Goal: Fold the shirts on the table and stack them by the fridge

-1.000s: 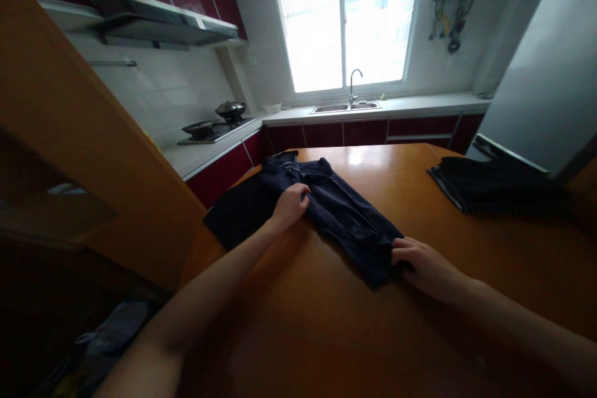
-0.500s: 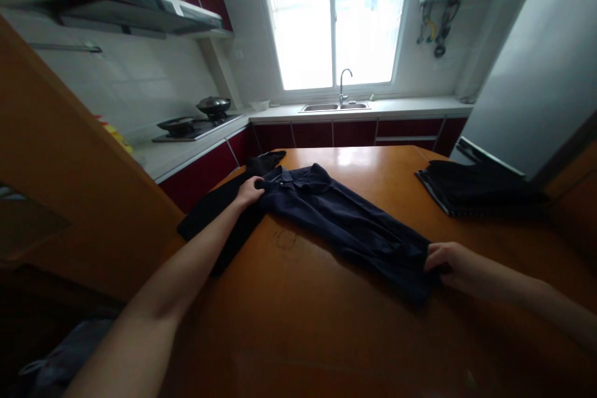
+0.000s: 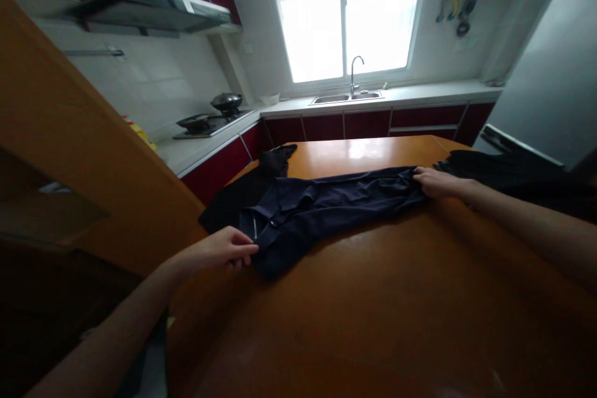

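Head view, left hand (image 3: 236, 250) and right hand (image 3: 433, 183) grasping navy garment (image 3: 333, 204), black garment (image 3: 233, 199) behind, dark pile (image 3: 506, 169) at right

Dark navy garment (image 3: 336, 202) of soft cloth, extended crosswise on the wooden table (image 3: 373, 298) and creased along its length. The broader end, at left, gapes slightly and shows a pale strip inside; the narrower end lies at right, bunched into folds.

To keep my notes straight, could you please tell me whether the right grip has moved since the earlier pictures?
Yes: the right grip has moved forward, toward the table's far edge.
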`<state>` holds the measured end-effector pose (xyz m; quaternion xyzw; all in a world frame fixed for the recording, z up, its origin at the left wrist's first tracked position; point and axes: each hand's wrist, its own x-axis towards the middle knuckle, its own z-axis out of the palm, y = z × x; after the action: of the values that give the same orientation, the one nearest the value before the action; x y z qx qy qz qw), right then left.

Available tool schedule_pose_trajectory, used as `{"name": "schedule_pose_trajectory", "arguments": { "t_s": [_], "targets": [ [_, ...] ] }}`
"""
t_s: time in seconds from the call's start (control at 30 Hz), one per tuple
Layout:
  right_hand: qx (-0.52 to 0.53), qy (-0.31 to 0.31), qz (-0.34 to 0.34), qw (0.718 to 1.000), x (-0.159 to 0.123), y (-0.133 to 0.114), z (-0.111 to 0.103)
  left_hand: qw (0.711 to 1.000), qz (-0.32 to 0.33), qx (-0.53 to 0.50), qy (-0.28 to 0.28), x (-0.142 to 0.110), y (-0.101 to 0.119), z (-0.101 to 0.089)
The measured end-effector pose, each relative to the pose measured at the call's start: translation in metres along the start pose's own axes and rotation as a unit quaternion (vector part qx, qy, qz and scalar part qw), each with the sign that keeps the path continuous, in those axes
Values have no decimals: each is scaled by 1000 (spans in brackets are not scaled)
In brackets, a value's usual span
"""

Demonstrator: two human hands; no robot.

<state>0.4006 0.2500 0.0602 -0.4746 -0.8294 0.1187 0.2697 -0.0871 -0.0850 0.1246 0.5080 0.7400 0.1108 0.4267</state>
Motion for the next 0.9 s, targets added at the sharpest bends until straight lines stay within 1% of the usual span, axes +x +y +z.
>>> {"name": "schedule_pose_trajectory", "arguments": {
  "t_s": [0.07, 0.1, 0.13, 0.17, 0.2, 0.23, 0.27, 0.3, 0.33, 0.37, 0.4, 0.43, 0.47, 0.5, 0.53, 0.6, 0.67, 0.73, 0.8, 0.9],
  "targets": [
    [7, -29, 7, 1000, 30, -12, 11, 996, -2, -13, -93, -27, 10, 23],
    [4, -50, 6, 999, 42, -20, 17, 989, -6, -23, -147, -39, 14, 32],
    [2, -43, 7, 999, 50, -29, 22, 980, -11, -30, -198, -50, 18, 37],
    [-2, -33, 9, 999, 56, -39, 28, 971, -17, -32, -236, -59, 20, 39],
    [-7, -18, 11, 1000, 58, -49, 34, 966, -18, -29, -257, -66, 22, 37],
    [-13, -1, 12, 1000, 56, -60, 40, 966, -12, -24, -256, -69, 23, 31],
    [-18, 17, 13, 1000, 50, -72, 47, 973, 4, -16, -229, -69, 23, 23],
    [-22, 33, 9, 999, 40, -86, 53, 983, 31, -5, -181, -64, 23, 14],
    [-23, 42, -2, 999, 25, -101, 59, 991, 70, 8, -114, -54, 22, 4],
    [-23, 44, -17, 999, 6, -117, 64, 992, 117, 25, -34, -40, 20, -4],
    [-21, 38, -47, 998, -17, -135, 69, 983, 168, 48, 49, -21, 18, -10],
    [-15, 26, -99, 995, -44, -153, 72, 964, 222, 76, 123, 0, 16, -13],
    [-3, 9, -148, 989, -72, -172, 74, 938, 275, 106, 181, 23, 13, -15],
    [8, -16, -193, 981, -101, -190, 76, 917, 318, 138, 199, 45, 11, -15],
    [17, -40, -228, 973, -130, -207, 78, 902, 344, 165, 199, 66, 8, -13],
    [28, -81, -268, 960, -180, -236, 82, 883, 369, 215, 197, 99, 1, -8],
    [42, -108, -303, 946, -213, -258, 88, 869, 377, 249, 203, 118, -6, -3],
    [53, -140, -345, 926, -229, -276, 96, 860, 384, 260, 214, 126, -13, 0],
    [54, -155, -359, 919, -228, -292, 104, 859, 386, 257, 220, 127, -18, 2],
    [27, -147, -328, 933, -210, -307, 116, 862, 375, 256, 227, 126, -20, 3]
  ]
}}
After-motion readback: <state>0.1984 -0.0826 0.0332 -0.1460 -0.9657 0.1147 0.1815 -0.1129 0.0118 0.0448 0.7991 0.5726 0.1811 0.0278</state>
